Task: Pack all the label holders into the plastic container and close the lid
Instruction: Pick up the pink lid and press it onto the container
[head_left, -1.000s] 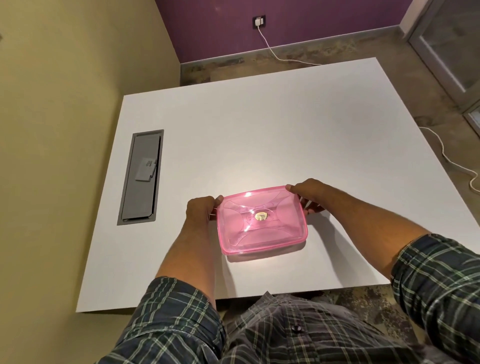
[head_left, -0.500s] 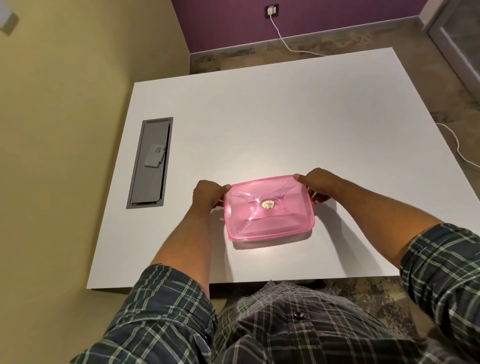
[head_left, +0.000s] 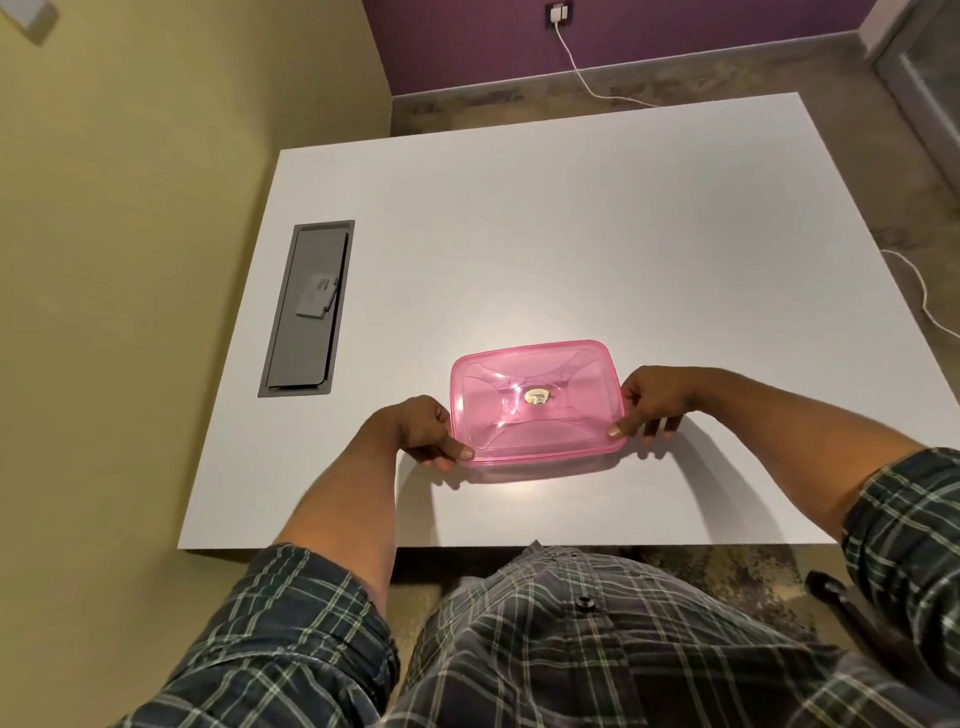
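A pink see-through plastic container (head_left: 537, 402) sits on the white table (head_left: 571, 234) near its front edge, with its pink lid on top and a small gold sticker at the lid's middle. My left hand (head_left: 415, 428) grips the container's near left corner, thumb on the lid rim. My right hand (head_left: 652, 400) grips the near right corner the same way. No label holders show; the inside cannot be made out through the lid.
A grey cable hatch (head_left: 306, 312) is set into the table at the left, beside the yellow wall. A white cable (head_left: 587, 85) runs from a wall socket across the floor behind the table. A dark chair part (head_left: 841, 603) shows at lower right.
Both hands slid from the container's far corners to its near corners. The view shifted, so the table and container sit further right in the frame.
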